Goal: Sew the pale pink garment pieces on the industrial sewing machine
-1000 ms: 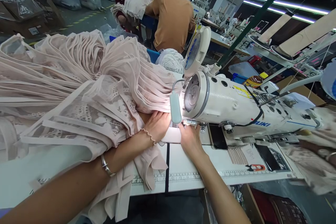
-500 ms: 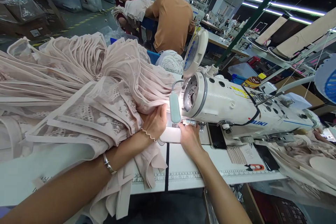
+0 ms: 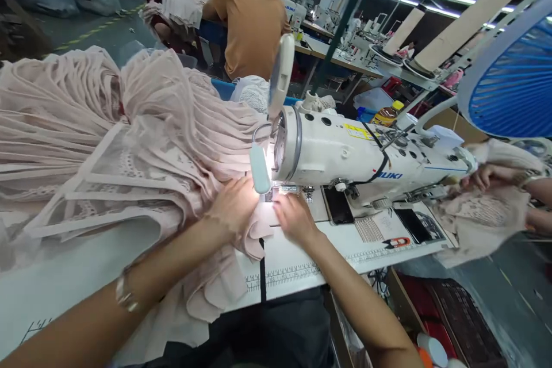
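Note:
My left hand (image 3: 235, 202) is beside the needle area of a white sewing machine (image 3: 332, 149), its fingers curled over the edge of a pale pink lace garment (image 3: 256, 227). Slight blur softens its outline. My right hand (image 3: 294, 215) is just in front of the presser foot (image 3: 307, 192), fingers bent together; what they pinch, if anything, is hidden. A pale green lamp (image 3: 260, 168) hangs between my hands and lights the sewing spot. A big heap of pale pink lace garments (image 3: 159, 103) spreads left of the machine.
A phone (image 3: 338, 205), orange thread snips (image 3: 397, 242) and a dark flat device (image 3: 411, 224) lie right of my hand. A blue fan (image 3: 513, 69) stands right. Another person's hands (image 3: 485, 175) hold a pink lace piece (image 3: 483, 213). Two people (image 3: 254, 23) are ahead.
The view has turned right. My left hand has shifted toward the needle area, with garment now below its fingers. At the right, another person's hands and lace piece have come into view.

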A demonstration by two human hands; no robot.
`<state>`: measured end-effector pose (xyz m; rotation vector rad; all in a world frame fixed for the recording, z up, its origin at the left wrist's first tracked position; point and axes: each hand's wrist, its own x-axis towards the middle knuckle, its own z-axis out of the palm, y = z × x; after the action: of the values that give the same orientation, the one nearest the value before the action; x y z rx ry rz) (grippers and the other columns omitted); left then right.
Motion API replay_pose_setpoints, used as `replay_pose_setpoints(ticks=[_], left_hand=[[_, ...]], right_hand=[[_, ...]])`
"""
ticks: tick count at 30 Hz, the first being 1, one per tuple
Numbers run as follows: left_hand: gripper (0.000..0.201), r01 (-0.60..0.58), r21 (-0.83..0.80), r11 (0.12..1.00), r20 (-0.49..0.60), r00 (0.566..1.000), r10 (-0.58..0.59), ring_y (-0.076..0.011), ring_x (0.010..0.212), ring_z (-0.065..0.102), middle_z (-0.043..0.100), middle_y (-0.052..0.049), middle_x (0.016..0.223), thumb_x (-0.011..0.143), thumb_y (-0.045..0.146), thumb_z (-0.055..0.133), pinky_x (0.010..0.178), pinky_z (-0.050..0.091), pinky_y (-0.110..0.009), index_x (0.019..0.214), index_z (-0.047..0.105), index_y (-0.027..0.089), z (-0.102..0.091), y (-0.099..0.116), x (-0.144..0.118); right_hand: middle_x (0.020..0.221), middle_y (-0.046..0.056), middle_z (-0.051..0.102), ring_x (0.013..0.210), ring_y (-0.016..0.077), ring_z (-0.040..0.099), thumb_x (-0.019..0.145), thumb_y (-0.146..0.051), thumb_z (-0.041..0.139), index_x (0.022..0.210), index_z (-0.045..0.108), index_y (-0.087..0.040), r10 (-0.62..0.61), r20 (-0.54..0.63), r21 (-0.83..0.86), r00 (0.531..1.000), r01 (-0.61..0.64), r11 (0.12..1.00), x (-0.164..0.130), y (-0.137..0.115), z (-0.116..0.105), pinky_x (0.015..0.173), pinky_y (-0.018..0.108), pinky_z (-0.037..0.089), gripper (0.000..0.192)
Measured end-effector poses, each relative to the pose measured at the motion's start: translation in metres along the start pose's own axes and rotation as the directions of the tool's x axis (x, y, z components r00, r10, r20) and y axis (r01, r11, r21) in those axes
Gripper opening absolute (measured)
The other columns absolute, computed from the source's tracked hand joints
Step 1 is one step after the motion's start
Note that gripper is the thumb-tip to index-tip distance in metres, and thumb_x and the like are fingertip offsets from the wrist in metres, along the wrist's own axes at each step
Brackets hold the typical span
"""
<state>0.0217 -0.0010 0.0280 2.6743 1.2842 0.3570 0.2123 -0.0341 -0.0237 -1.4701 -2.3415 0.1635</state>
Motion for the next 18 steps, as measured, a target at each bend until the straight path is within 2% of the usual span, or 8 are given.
replay_pose_setpoints(ticks=[2, 5, 7, 9, 11, 14, 15, 18], left_hand=[[0.027, 0.009, 0.162, 0.987, -0.035, 0.999, -0.004, -0.026, 0.081, 0.058, 0.061, -0.009, 0.081, 0.086, 0.001, 0.039, 0.075, 0.047, -0.038, 0.078, 0.06, 0.016, -0.006, 0.006, -0.031], [0.025, -0.022, 0.195, 0.981, -0.097, 0.994, 0.042, -0.0276, 0.083, 0.058, 0.059, -0.009, 0.08, 0.093, 0.011, 0.043, 0.073, 0.046, -0.038, 0.075, 0.059, 0.016, 0.0, 0.005, -0.074], [0.022, -0.086, 0.105, 0.991, -0.076, 0.993, 0.095, -0.026, 0.086, 0.059, 0.062, -0.009, 0.087, 0.093, 0.012, 0.047, 0.076, 0.045, -0.037, 0.077, 0.061, 0.017, 0.008, 0.004, -0.094], [0.021, -0.189, -0.057, 0.98, 0.047, 0.98, 0.191, -0.0212, 0.08, 0.06, 0.064, -0.004, 0.083, 0.093, 0.015, 0.052, 0.073, 0.044, -0.032, 0.074, 0.061, 0.019, 0.011, 0.006, -0.106], [0.026, -0.234, -0.203, 0.951, 0.155, 0.951, 0.267, -0.0163, 0.068, 0.06, 0.063, 0.001, 0.072, 0.093, 0.018, 0.055, 0.065, 0.042, -0.027, 0.068, 0.059, 0.02, 0.007, 0.011, -0.108], [0.023, -0.193, -0.227, 0.955, 0.168, 0.958, 0.234, -0.0138, 0.065, 0.061, 0.065, 0.004, 0.071, 0.096, 0.018, 0.051, 0.06, 0.042, -0.024, 0.075, 0.061, 0.02, 0.0, 0.018, -0.092], [0.021, -0.17, -0.179, 0.969, 0.133, 0.972, 0.195, -0.0145, 0.073, 0.064, 0.068, 0.002, 0.08, 0.097, 0.014, 0.047, 0.065, 0.045, -0.025, 0.085, 0.064, 0.02, -0.001, 0.018, -0.083], [0.039, -0.345, 0.01, 0.938, 0.041, 0.938, 0.345, -0.0208, 0.113, 0.062, 0.068, -0.006, 0.119, 0.088, -0.002, 0.044, 0.093, 0.047, -0.032, 0.116, 0.064, 0.018, 0.011, 0.011, -0.055]], right_hand=[[0.092, 0.008, 0.063, 0.09, 0.0226, 0.055, 0.095, -0.04, 0.05, 0.097, 0.059, -0.019, -0.2, 0.031, 0.055, 0.979, 0.198, 0.979, -0.009, -0.01, -0.003, 0.085, 0.037, 0.045, 0.023], [0.104, 0.009, 0.064, 0.098, 0.0218, 0.054, 0.093, -0.035, 0.055, 0.093, 0.057, -0.02, -0.254, 0.107, 0.111, 0.961, 0.243, 0.964, -0.02, -0.028, -0.005, 0.085, 0.036, 0.045, 0.015], [0.106, 0.008, 0.066, 0.1, 0.0193, 0.057, 0.095, -0.024, 0.047, 0.086, 0.055, -0.021, -0.113, 0.054, 0.221, 0.992, 0.099, 0.97, -0.023, -0.034, -0.005, 0.086, 0.034, 0.046, 0.013], [0.093, 0.005, 0.068, 0.089, 0.0168, 0.061, 0.096, -0.024, 0.041, 0.082, 0.051, -0.022, 0.149, 0.031, 0.388, 0.988, -0.15, 0.91, -0.022, -0.036, -0.006, 0.078, 0.03, 0.048, 0.018], [0.07, -0.002, 0.064, 0.065, 0.0153, 0.063, 0.097, -0.028, 0.037, 0.085, 0.047, -0.024, 0.369, 0.176, 0.533, 0.913, -0.404, 0.744, -0.017, -0.033, -0.009, 0.061, 0.026, 0.048, 0.017], [0.05, -0.01, 0.054, 0.04, 0.0149, 0.054, 0.097, -0.028, 0.037, 0.093, 0.043, -0.024, 0.413, 0.473, 0.521, 0.778, -0.625, 0.582, -0.005, -0.032, -0.015, 0.044, 0.023, 0.04, 0.008], [0.05, -0.009, 0.055, 0.039, 0.015, 0.054, 0.096, -0.027, 0.04, 0.095, 0.044, -0.024, 0.429, 0.485, 0.46, 0.762, -0.639, 0.616, -0.001, -0.033, -0.017, 0.044, 0.023, 0.039, 0.005], [0.069, 0.001, 0.068, 0.057, 0.0189, 0.064, 0.094, -0.026, 0.05, 0.102, 0.052, -0.021, 0.509, 0.302, 0.134, 0.806, -0.565, 0.814, 0.003, -0.038, -0.022, 0.055, 0.026, 0.044, 0.009]])
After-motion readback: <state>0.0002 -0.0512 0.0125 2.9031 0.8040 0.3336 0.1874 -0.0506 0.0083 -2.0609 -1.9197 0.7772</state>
